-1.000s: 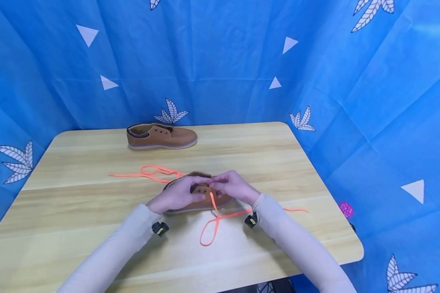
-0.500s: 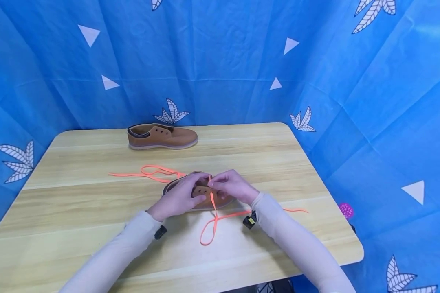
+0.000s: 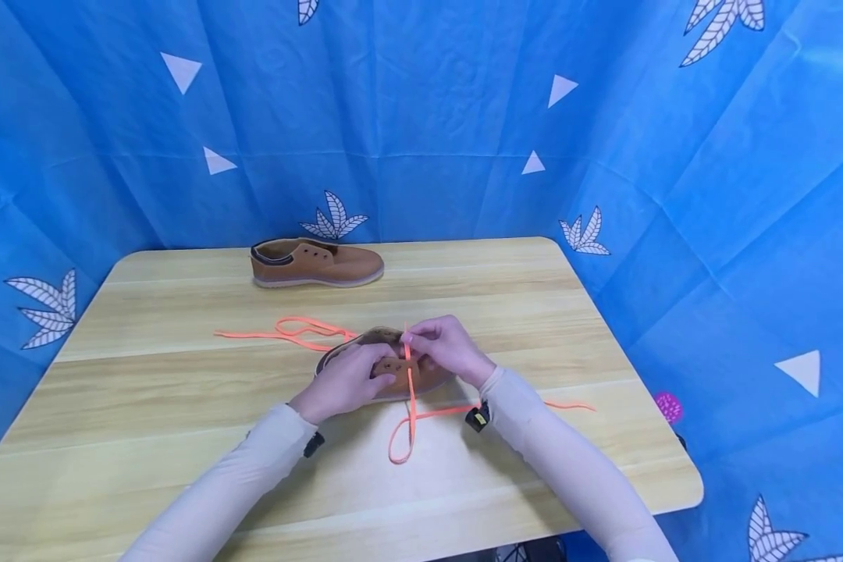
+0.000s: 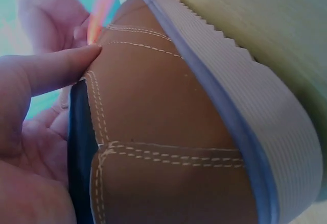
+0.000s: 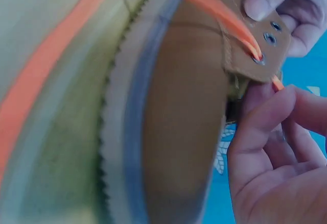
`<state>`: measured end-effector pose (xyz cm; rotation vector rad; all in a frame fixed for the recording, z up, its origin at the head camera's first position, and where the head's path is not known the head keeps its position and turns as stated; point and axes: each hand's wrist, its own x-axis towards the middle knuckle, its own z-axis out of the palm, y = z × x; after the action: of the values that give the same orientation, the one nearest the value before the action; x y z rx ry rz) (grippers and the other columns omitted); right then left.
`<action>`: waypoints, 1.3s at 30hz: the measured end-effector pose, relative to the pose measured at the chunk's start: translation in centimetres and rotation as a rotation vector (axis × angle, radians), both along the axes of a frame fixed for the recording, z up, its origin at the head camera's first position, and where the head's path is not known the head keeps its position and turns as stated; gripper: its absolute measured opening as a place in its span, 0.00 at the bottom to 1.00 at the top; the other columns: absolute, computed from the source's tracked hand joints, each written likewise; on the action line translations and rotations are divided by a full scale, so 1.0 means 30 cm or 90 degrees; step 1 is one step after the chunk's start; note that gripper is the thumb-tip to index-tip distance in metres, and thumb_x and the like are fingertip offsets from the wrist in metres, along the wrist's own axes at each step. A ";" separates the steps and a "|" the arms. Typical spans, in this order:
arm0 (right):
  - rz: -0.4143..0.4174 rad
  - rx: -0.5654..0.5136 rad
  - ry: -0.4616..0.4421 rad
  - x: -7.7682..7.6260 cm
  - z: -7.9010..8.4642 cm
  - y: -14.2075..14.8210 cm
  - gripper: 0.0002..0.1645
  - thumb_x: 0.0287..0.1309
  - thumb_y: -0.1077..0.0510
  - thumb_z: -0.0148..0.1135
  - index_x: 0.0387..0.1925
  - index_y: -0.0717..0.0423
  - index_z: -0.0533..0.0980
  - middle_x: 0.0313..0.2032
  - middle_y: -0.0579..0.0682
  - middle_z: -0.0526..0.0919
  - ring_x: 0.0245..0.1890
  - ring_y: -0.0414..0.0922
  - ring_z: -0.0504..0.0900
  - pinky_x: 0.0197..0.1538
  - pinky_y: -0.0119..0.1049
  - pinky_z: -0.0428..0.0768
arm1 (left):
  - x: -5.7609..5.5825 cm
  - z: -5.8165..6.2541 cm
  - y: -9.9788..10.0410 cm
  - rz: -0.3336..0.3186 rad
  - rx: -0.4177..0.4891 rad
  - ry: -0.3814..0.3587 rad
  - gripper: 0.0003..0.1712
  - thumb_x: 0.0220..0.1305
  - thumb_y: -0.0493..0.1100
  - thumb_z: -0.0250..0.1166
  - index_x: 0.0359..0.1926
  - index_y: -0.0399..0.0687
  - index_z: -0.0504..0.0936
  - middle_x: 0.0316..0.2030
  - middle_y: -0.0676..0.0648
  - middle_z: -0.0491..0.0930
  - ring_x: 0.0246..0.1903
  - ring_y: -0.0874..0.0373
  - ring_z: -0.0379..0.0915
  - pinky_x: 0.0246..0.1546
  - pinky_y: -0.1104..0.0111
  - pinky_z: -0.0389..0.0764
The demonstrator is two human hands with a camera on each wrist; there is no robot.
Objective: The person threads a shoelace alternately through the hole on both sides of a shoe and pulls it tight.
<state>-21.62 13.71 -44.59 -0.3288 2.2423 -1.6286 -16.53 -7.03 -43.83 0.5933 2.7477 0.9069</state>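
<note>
A brown shoe lies on its sole, toe to the right. My left hand grips its near eyelet flap, thumb on the outer leather and fingers inside the opening. An orange shoelace runs through the eyelet nearest the toe, as the right wrist view shows. On the inner side of the flap, my right hand pinches the lace between thumb and forefinger, drawn upward over the shoe. The rest of this lace forms a loop on the table in front of the shoe.
A second brown shoe, without a lace, stands at the back of the wooden table. Another stretch of orange lace lies left of the near shoe. A blue patterned curtain hangs behind and to the right.
My right hand has moved slightly up and away, pulling more lace through the eyelet. The lace in front is straighter. My left hand has shifted little on the flap.
</note>
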 end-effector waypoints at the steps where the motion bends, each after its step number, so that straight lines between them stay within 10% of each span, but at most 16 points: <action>1: -0.008 -0.004 0.005 -0.005 0.008 0.000 0.12 0.69 0.57 0.66 0.47 0.60 0.86 0.31 0.50 0.91 0.26 0.39 0.84 0.29 0.32 0.80 | 0.001 -0.001 0.000 -0.004 0.002 -0.002 0.12 0.67 0.42 0.71 0.50 0.50 0.84 0.31 0.54 0.77 0.28 0.59 0.67 0.30 0.66 0.68; 11: -0.036 -0.043 0.083 -0.068 0.106 -0.016 0.14 0.71 0.55 0.65 0.48 0.61 0.86 0.34 0.54 0.92 0.33 0.37 0.88 0.38 0.39 0.88 | 0.005 -0.009 -0.008 -0.019 0.017 -0.007 0.07 0.67 0.42 0.71 0.44 0.56 0.84 0.23 0.54 0.69 0.22 0.60 0.63 0.24 0.69 0.61; 20: -0.069 -0.055 -0.022 -0.050 0.080 -0.007 0.15 0.70 0.56 0.66 0.49 0.65 0.85 0.30 0.54 0.89 0.27 0.38 0.85 0.35 0.37 0.88 | -0.031 0.064 -0.048 -0.068 0.020 -0.031 0.16 0.69 0.51 0.69 0.53 0.52 0.85 0.39 0.54 0.84 0.36 0.59 0.77 0.37 0.66 0.81; 27: 0.022 0.001 -0.064 -0.038 0.013 0.031 0.17 0.73 0.54 0.62 0.50 0.64 0.85 0.19 0.42 0.82 0.22 0.37 0.79 0.30 0.30 0.80 | -0.126 0.126 -0.080 -0.008 -0.004 0.019 0.19 0.72 0.50 0.66 0.58 0.47 0.82 0.51 0.46 0.83 0.51 0.51 0.79 0.50 0.57 0.85; 39: 0.173 0.043 -0.090 -0.039 -0.024 0.044 0.22 0.74 0.54 0.59 0.22 0.57 0.78 0.13 0.42 0.68 0.13 0.38 0.63 0.19 0.30 0.59 | -0.223 0.081 -0.008 -0.101 -0.073 -0.030 0.17 0.69 0.45 0.70 0.56 0.47 0.85 0.51 0.45 0.86 0.51 0.51 0.80 0.61 0.53 0.82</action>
<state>-22.78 15.02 -45.29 -0.4629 2.0407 -1.3878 -23.21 -7.26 -41.39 0.7471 2.6449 0.7122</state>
